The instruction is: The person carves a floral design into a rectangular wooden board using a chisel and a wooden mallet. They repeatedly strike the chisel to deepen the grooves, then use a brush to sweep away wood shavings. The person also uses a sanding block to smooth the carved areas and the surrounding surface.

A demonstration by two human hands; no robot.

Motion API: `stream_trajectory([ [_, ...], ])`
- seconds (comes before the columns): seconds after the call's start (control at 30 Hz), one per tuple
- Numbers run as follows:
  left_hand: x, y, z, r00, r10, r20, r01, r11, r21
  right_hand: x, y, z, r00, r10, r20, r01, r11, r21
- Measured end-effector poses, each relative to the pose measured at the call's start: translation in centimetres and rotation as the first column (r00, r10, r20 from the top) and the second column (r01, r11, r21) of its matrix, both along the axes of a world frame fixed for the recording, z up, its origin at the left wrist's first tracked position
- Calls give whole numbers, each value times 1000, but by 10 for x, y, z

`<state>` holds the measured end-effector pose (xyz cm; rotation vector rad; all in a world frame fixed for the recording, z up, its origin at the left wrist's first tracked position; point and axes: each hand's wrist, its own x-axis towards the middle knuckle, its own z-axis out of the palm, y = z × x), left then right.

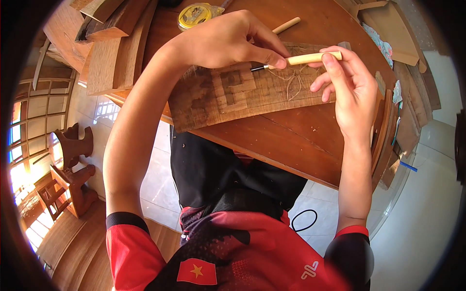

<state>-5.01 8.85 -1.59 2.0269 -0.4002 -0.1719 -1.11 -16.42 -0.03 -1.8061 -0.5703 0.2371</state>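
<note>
Above a dark wooden board [204, 104], my two hands share a slim tool with a pale wooden handle [310, 58] and a short metal shaft [259, 68], likely a carving chisel. My left hand [230, 41] pinches it near the metal end between thumb and fingers. Thumb and index finger of my right hand [347, 80] close on the far right end of the handle, the other fingers loosely curled. The tool is nearly level, with its metal part pointing left. Under it, thin curved lines show on the board, and a darker rectangular mark lies farther left.
A yellow tape measure [195, 17] and another pale wooden handle [286, 25] lie on the table [286, 138] beyond the board. Wooden planks [114, 60] are stacked at the left. More boards [422, 92] lean at the right, beside a blue object [408, 166].
</note>
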Motion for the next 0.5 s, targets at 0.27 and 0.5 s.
stream_trajectory([
  [0.27, -1, -1, -10, 998, -20, 54, 23, 998, -62, -4, 1, 1, 999, -25, 30, 24, 1000, 17],
  [0.5, -2, -1, -13, 1000, -20, -20, 17, 990, -143, -2, 1, 2, 999, -7, 54, 7, 1000, 13],
])
